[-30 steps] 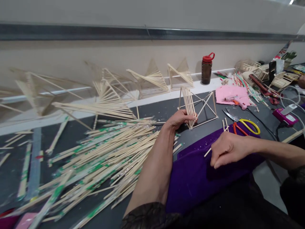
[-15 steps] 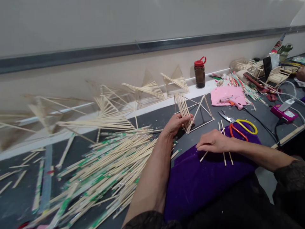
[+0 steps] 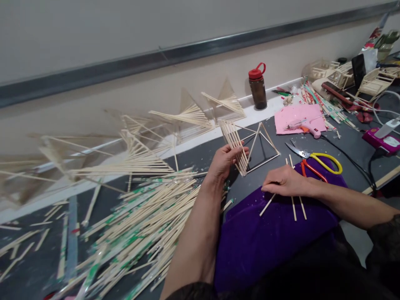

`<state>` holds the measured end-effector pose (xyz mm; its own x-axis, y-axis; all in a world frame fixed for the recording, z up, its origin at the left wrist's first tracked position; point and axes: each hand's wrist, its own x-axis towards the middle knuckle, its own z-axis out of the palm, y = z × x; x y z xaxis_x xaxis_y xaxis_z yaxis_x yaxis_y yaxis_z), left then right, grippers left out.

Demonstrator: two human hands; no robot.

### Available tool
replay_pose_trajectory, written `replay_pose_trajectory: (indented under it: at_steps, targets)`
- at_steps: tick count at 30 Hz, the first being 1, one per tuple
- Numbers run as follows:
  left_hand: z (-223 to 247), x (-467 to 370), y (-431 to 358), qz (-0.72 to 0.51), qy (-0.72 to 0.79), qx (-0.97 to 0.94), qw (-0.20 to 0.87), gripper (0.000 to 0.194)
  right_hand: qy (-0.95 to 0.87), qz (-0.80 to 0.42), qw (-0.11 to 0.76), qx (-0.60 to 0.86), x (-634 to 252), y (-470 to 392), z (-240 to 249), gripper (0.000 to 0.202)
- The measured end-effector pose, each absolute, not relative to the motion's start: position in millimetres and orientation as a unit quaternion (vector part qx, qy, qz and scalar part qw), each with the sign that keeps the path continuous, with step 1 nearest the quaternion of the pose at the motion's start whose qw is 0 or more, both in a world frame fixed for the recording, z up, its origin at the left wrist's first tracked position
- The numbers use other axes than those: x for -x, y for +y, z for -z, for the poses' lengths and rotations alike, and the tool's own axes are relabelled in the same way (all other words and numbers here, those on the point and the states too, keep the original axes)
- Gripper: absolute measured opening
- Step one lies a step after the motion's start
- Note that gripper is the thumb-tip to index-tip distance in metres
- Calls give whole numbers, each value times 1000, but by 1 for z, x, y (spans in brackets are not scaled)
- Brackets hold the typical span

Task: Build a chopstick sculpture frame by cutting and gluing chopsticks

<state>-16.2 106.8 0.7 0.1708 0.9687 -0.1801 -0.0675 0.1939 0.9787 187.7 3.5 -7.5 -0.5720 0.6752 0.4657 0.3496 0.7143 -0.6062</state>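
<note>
My left hand (image 3: 223,162) grips a small frame of wooden chopsticks (image 3: 258,146) by its side of closely set parallel sticks, holding it tilted above the grey table. My right hand (image 3: 286,181) is closed in a pinch over the purple cloth (image 3: 250,241); whatever its fingertips hold cannot be made out. From under this hand a slanting chopstick (image 3: 267,205) sticks out, and two more chopsticks (image 3: 293,208) lie on the cloth, partly hidden by the hand. Yellow-and-red-handled scissors (image 3: 325,160) rest just beyond the right wrist.
A pile of chopsticks (image 3: 150,221), some in wrappers, covers the table to the left. Stick structures (image 3: 121,166) stand along the wall. A red-capped bottle (image 3: 258,91) stands behind. A corded pink glue gun (image 3: 303,126) lies on pink sheet (image 3: 283,112), near a purple power block (image 3: 383,139).
The whole view has shifted slightly. The chopstick frame has tipped a little in my left hand. My right hand has moved slightly relative to the sticks on the cloth and stays closed.
</note>
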Motion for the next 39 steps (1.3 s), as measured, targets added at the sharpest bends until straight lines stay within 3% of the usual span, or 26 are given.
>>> replay_pose_trajectory:
  at_steps: [9,18,25,29,32,35,39]
  targets:
    - [-3,9,105,-446,512,-458,574,38,-864,-231,318,314,-187,3,9,23]
    - [-5,13,106,-415,509,-466,593,45,-845,-254,342,322,-188,2,3,23]
    - [-4,12,107,-424,495,-444,615,48,-842,-173,387,333,-208,1,-76,27]
    - [-1,11,110,-451,482,-434,613,44,-797,-117,370,463,-213,36,-134,33]
    - [1,8,111,-450,488,-427,614,42,-807,-78,278,516,-201,83,-156,32]
    - [3,5,111,-450,486,-422,619,43,-834,-58,111,537,-181,132,-155,27]
    - [4,3,110,-456,467,-429,625,42,-861,-85,-98,493,-153,175,-133,40]
